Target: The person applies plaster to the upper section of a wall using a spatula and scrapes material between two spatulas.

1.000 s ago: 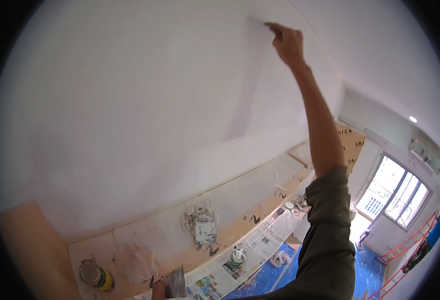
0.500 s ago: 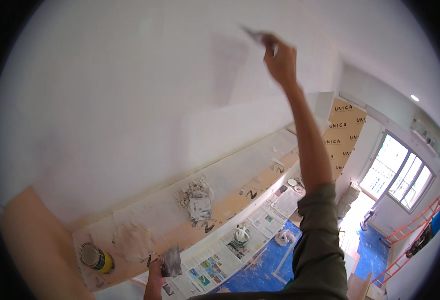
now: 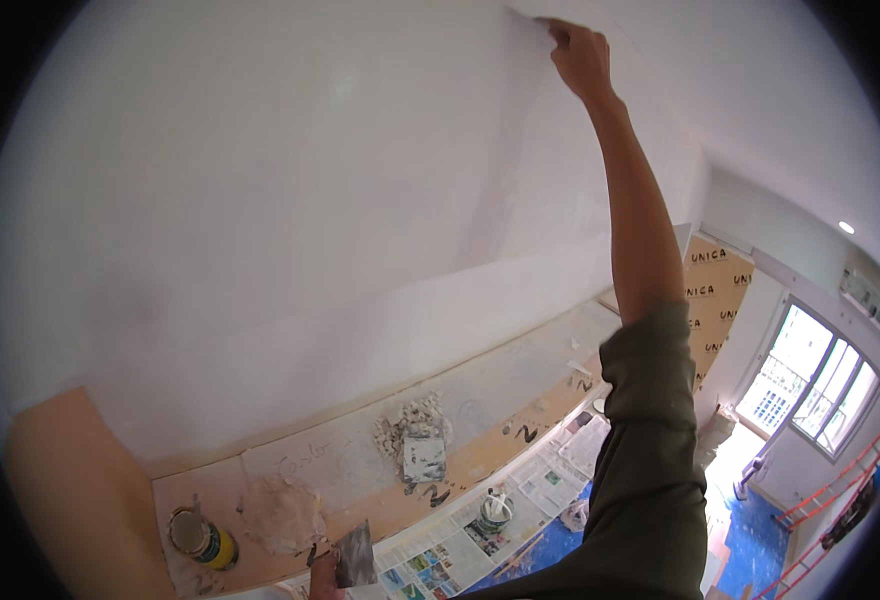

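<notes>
High up on the white wall (image 3: 290, 200), my right hand (image 3: 584, 62) is closed around a putty knife (image 3: 526, 16). Its blade meets the wall or comes very close; which of the two I cannot tell. Low in the picture my left hand (image 3: 323, 580) grips a second scraper, whose broad, putty-smeared blade (image 3: 357, 556) sticks up over the ledge (image 3: 315, 465). Close by that hand lies a flat mound of pale putty (image 3: 282, 515). Left of it stands an open yellow-and-black can (image 3: 203, 540).
Farther along the ledge sit a crumbly putty heap (image 3: 400, 415) and a smeared flat plate (image 3: 423, 458). Below are newspaper sheets (image 3: 430, 575), a small pot (image 3: 495, 511) and blue floor covering (image 3: 760, 530). A red ladder (image 3: 840, 500) leans at the right, past a window (image 3: 810, 375).
My right hand has moved up and a little to the right along the wall with the putty knife. The left hand still holds its scraper; the whole view has shifted slightly.
</notes>
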Demonstrator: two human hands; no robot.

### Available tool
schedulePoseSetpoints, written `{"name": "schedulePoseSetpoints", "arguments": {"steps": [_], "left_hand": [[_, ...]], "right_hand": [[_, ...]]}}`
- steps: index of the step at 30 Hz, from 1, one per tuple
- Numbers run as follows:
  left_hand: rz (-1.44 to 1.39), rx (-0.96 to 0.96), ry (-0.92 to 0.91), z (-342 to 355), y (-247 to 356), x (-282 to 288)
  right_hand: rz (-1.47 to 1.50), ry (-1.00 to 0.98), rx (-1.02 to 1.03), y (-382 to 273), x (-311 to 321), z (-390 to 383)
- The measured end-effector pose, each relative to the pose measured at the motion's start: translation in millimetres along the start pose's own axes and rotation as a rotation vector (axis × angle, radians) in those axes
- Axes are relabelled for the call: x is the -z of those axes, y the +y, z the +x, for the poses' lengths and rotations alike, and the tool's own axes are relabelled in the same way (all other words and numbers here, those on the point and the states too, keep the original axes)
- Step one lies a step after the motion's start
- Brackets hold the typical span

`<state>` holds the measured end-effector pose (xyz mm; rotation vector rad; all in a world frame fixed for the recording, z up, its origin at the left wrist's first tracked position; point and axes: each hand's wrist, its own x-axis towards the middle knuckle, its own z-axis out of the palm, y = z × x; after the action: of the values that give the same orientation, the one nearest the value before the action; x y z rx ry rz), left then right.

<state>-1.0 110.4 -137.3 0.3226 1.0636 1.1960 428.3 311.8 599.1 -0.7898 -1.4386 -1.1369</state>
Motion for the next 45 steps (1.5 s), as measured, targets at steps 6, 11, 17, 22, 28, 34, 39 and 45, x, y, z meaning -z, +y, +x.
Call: {"name": "schedulePoseSetpoints", "arguments": {"steps": [6,11,17,22,28,34,39,45], "left_hand": [[-0.003,0.054,0.027,-13,3,6],[-0.009,-0.001,0.021,-12,2,0],[-0.026,0.044,-0.029,-16,6,1],[-0.035,0.029,0.022,-10,2,9],[-0.104,0.058,-0.091,36,-24,52],[-0.078,0.130,0.006,-5,-1,8],[-0.007,0.047,-0.045,-5,3,11],[0.054,-0.023,-0.092,-3,1,0]], "right_hand": [[0.119,-0.335,0.181,-54,31,-140],[0.275,-0.396,-0.041,-64,64,-130],[0.133,-0.064,-0.097,-36,55,-100],[0.103,0.210,-0.082,4,22,-10],[-0.057,0.188,0.006,28,-13,42],[-0.098,-0.067,0.074,-3,11,-30],[0.178,-0.189,0.130,-63,23,-193],[0.327,-0.379,-0.257,-105,60,-274]]}}
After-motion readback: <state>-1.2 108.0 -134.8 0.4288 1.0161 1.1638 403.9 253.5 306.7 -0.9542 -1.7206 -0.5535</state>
